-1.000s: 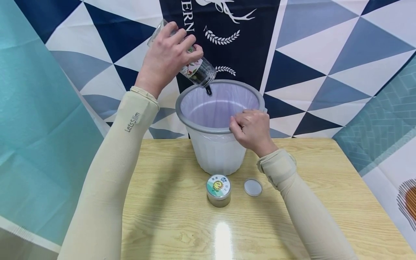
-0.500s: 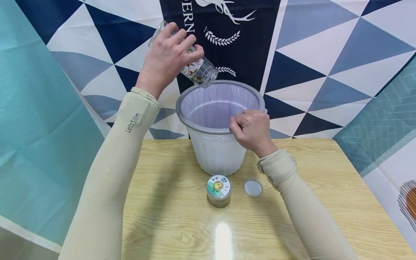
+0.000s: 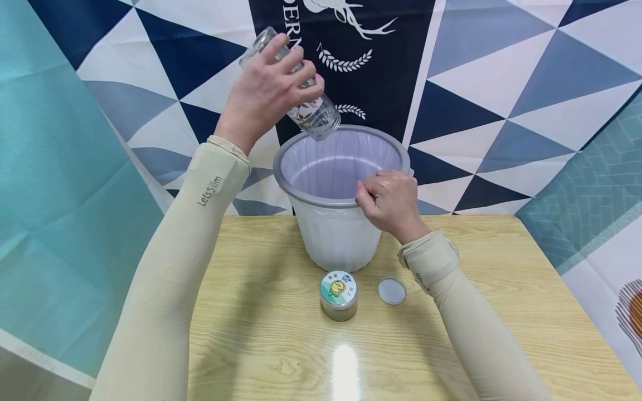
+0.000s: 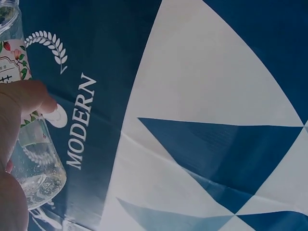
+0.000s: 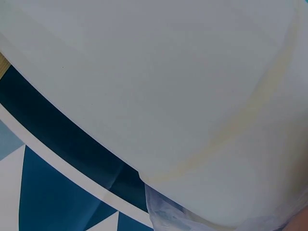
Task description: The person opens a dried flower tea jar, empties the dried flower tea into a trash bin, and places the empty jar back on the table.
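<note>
My left hand grips a clear jar with a floral label. Tilted mouth downward, the jar hangs over the left back rim of a white trash bin. In the left wrist view, my thumb presses on the jar's label, and its clear base shows below. My right hand holds the bin's grey rim at the front right, fingers curled over it. A pale purple liner covers the bin's inside. The right wrist view is filled mostly by the bin's white wall.
In front of the bin stands a round metal tin with a sunflower picture on top. A small round lid lies to its right on the wooden table. Behind hangs a patterned cloth.
Dark contents were dropping from the jar's mouth a second ago; now the jar looks clear. My left hand has shifted slightly right with it. The right hand stays on the rim.
</note>
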`<state>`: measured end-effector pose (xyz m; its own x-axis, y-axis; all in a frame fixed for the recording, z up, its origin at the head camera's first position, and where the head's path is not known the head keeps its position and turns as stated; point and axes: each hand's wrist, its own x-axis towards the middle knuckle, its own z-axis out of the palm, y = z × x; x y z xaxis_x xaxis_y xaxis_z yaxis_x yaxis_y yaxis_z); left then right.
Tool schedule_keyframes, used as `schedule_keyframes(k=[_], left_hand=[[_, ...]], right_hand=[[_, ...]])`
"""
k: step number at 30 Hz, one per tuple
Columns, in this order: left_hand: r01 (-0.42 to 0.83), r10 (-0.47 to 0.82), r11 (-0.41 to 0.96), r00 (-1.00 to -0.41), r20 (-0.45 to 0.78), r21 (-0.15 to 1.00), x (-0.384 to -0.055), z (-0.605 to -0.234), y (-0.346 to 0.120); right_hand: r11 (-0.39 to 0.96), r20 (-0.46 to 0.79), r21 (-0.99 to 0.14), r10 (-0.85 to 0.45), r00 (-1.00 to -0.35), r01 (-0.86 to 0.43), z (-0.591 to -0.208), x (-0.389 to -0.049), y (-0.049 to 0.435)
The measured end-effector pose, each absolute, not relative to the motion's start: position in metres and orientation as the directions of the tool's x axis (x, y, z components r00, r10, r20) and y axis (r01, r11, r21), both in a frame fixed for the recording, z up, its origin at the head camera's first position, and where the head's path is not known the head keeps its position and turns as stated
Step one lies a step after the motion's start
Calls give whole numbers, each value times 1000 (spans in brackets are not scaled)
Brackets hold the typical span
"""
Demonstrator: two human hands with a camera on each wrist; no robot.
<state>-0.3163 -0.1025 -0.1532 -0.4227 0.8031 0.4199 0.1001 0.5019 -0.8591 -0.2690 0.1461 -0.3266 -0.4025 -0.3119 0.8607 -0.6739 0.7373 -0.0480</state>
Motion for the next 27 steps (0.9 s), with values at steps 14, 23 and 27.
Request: schedule_keyframes(k=[14,23,27], left_hand=[[27,901,339,-298,316,-941,-316,-157,-91],[73,932,314,-212,293,-947,-322,-159,-89],[53,936,309,-196,293,-950,-323,-160,-88]], right_hand=[[738,861,-49,-311,-404,-673,-326,-269,146],[735,869,-49,-302,-392,-676,-325,-268,145],[731,868,-51,-305,-392,-681,-324,-269,145]])
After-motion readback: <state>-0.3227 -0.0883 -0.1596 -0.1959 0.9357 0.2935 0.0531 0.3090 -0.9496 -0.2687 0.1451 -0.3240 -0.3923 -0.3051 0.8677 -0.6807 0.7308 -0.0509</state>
